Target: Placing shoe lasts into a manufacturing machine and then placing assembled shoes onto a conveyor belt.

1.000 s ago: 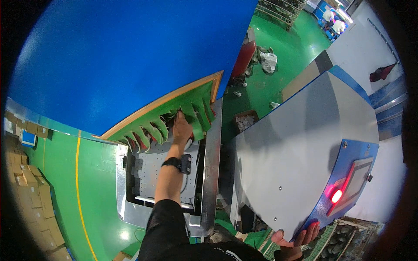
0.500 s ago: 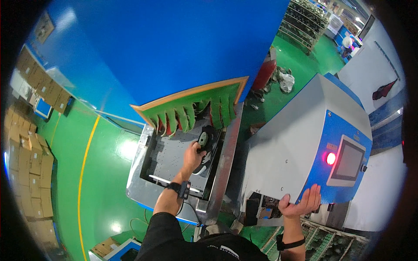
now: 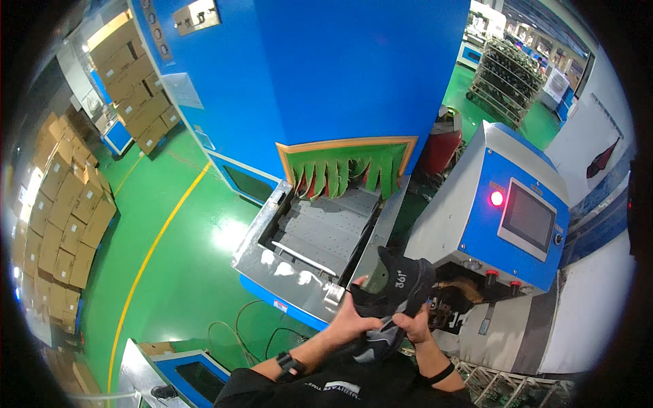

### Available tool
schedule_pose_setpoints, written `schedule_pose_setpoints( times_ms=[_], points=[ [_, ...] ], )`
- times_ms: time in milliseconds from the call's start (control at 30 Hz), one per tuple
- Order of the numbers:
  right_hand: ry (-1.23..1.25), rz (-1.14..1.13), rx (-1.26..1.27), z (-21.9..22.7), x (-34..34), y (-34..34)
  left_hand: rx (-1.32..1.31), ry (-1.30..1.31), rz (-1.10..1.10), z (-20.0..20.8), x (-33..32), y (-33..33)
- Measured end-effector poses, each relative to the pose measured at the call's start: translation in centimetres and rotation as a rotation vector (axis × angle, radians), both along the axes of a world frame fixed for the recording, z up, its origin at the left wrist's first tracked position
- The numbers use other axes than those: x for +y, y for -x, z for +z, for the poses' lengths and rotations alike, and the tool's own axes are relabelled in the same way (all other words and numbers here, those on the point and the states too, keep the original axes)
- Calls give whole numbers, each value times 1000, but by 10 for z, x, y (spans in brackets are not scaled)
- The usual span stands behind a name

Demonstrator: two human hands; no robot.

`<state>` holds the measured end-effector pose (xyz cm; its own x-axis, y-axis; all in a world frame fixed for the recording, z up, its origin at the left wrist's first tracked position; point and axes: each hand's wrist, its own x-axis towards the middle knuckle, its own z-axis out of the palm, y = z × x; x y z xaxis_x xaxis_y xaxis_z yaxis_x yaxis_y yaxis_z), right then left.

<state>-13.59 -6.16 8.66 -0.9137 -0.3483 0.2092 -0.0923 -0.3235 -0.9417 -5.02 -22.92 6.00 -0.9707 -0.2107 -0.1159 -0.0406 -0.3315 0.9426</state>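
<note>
A black shoe [image 3: 416, 277] with a greenish piece, perhaps a shoe last [image 3: 375, 277], in its opening is held up in front of my body. My left hand [image 3: 351, 318] grips it from the left side, fingers partly hidden behind it. From the right, my right hand [image 3: 413, 324] closes on its lower part, the thumb lying across the dark upper. Just beyond the shoe lies the perforated grey conveyor bed [image 3: 326, 221], running into a blue machine [image 3: 360, 75] beneath a green strip curtain [image 3: 350, 170].
To the right stands a grey and blue control box [image 3: 476, 217] with a screen [image 3: 528, 219] and a lit red lamp [image 3: 496, 198]. Stacked cartons [image 3: 64, 224] line the left, past a yellow floor line [image 3: 151, 255]. A wire rack [image 3: 507, 81] is far right.
The black shoe has come off the conveyor bed toward my body in my left hand. My right hand has left the control box's lower edge and now grips the shoe too.
</note>
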Motion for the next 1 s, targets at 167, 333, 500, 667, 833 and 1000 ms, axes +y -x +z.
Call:
schedule_pose_setpoints(
  times_ms=[167, 333, 500, 667, 833, 1000],
  points=[
    [2, 211, -286, -34, 50, -17, -96, 183, -45, -1, 32, -16],
    [109, 159, -125, -9, 90, -33, -34, 60, -118, 50, 76, -17],
    [-157, 14, 132, 0, 118, -45, -189, -31, -112, 25, 107, -29],
    [-238, 13, 209, 18, 154, -52, -51, -79, -171, -11, 105, -23],
    [-207, 30, 160, 19, 201, -62, -62, -24, -297, -4, 124, -4],
    [-37, 76, -62, -15, 244, -94, 18, 130, -491, -10, 127, 13]
  ],
)
